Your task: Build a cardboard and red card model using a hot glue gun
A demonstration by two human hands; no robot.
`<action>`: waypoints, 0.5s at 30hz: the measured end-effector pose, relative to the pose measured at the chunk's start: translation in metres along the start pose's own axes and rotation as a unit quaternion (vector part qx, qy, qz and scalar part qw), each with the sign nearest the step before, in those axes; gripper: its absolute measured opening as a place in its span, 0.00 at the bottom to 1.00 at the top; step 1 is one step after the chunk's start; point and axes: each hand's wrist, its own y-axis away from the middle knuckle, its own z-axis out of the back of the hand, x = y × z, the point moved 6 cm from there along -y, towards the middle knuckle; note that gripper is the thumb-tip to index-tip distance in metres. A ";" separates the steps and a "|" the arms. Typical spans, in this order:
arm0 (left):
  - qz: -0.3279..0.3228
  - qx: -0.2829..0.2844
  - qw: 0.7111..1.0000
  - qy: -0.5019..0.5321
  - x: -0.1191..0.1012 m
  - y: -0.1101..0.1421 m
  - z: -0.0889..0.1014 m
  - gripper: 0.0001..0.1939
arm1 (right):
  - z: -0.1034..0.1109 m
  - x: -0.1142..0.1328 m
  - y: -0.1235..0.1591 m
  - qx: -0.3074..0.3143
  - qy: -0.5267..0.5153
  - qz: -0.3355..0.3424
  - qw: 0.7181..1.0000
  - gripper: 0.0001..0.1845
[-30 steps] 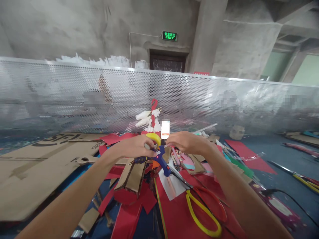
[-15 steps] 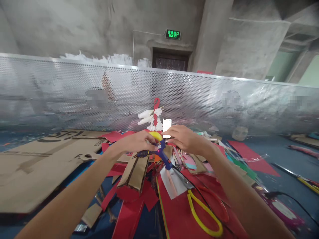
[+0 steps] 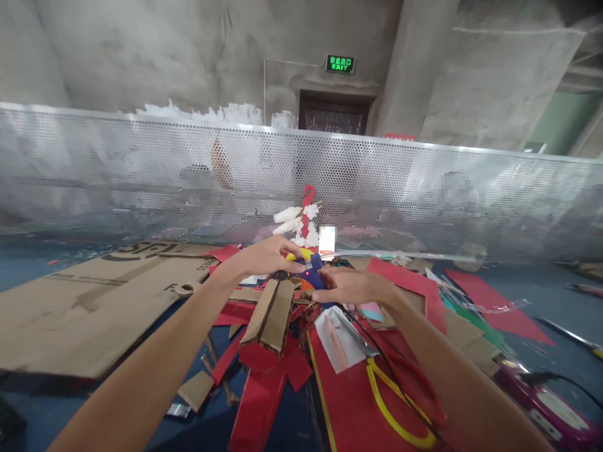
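Observation:
A blue hot glue gun (image 3: 311,270) with a small lit red light is between my two hands. My left hand (image 3: 264,260) pinches its body near the dark nozzle end, thumb on its side. My right hand (image 3: 355,287) is closed around the handle, which is mostly hidden. A long translucent glue stick (image 3: 405,255) extends to the right from behind the gun. A yellow curved piece (image 3: 301,254) shows beside my left fingers. Just below stands a folded cardboard piece (image 3: 268,314) with a red end.
Behind the hands are a phone (image 3: 326,242) and a white-flower piece with a red loop (image 3: 306,220). Scissors with yellow handles (image 3: 391,408) lie on red sheets near a purple power strip (image 3: 546,402). Flat cardboard (image 3: 108,307) spreads left; a perforated metal panel (image 3: 188,150) stands behind.
My right hand has moved down from the back of the gun onto its handle. The long glue stick now shows extending right. The gun is turned slightly, and the view has shifted left.

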 end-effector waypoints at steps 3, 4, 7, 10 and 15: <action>-0.020 -0.004 0.999 -0.026 0.001 -0.001 -0.002 0.16 | -0.024 0.004 -0.014 0.026 -0.176 0.031 0.984 0.23; -0.028 -0.007 0.999 -0.042 0.000 -0.001 -0.003 0.16 | -0.031 0.005 -0.018 0.025 -0.237 0.038 0.970 0.21; -0.037 -0.031 0.995 -0.081 -0.003 0.000 -0.002 0.18 | -0.044 -0.006 -0.029 -0.059 -0.351 0.002 0.935 0.20; -0.009 -0.082 0.991 -0.102 -0.002 0.006 0.012 0.22 | -0.051 -0.019 -0.035 -0.098 -0.416 -0.016 0.904 0.20; 0.161 -0.057 0.982 -0.081 0.048 0.039 0.032 0.22 | -0.042 -0.036 -0.035 -0.106 -0.434 -0.044 0.893 0.22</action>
